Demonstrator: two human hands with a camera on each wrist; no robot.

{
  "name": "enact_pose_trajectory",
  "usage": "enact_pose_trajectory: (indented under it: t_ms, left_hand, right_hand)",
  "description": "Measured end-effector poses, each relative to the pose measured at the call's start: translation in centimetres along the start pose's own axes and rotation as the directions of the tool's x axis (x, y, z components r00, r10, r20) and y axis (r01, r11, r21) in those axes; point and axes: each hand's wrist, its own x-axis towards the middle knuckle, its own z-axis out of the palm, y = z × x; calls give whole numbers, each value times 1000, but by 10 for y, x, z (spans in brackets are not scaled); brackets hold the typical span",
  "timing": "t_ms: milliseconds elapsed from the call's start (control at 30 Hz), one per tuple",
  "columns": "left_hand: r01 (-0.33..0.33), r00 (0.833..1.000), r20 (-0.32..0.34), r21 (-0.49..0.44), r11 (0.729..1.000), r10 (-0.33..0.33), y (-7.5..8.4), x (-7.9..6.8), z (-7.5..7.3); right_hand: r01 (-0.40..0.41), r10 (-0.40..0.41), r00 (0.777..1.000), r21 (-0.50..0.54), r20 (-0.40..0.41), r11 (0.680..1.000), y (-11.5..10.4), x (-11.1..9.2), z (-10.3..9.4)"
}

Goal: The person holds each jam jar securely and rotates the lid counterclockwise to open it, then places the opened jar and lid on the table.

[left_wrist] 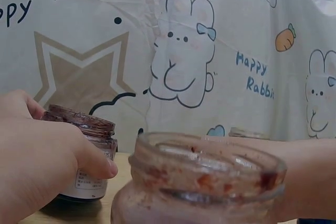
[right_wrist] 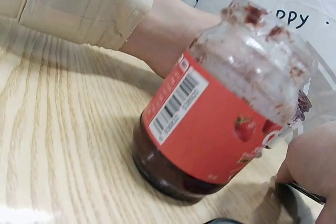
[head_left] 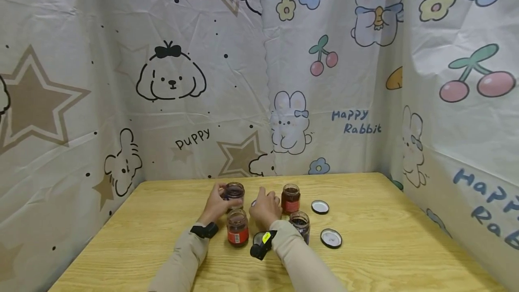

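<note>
My left hand [head_left: 218, 204] grips a dark jam jar [head_left: 234, 191] at the back left, thumb across its front. The jar is open-topped, with a dark-smeared rim and a white label in the left wrist view. My right hand [head_left: 265, 207] is low over the table to its right, its fingers holding the edge of a jar lid [right_wrist: 310, 195], mostly hidden by the hand. In front of the gripped jar stands an uncapped strawberry jam jar [head_left: 237, 233] with a red label, a barcode and dark jam at the bottom.
Another red-labelled jar [head_left: 291, 202] stands right of my right hand, and a dark jar [head_left: 300, 224] stands beside my right forearm. Two loose lids [head_left: 331, 238] lie farther right. One more lid [head_left: 258, 238] is partly covered by the wrist camera. Printed curtains [head_left: 227, 116] surround the table.
</note>
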Motion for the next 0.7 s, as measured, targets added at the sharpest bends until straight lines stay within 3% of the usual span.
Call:
enact_pose_trajectory:
  t_ms: [333,700]
  left_hand:
    - [3,1000,25,55,998,-5,-4,-5,2]
    - [27,999,38,73,997,-30,-16,-1,-4]
  right_hand:
    - [11,-11,1000,-107,-2,994,3,1,8]
    - [20,-22,1000,-136,-9,990,4,-1,10]
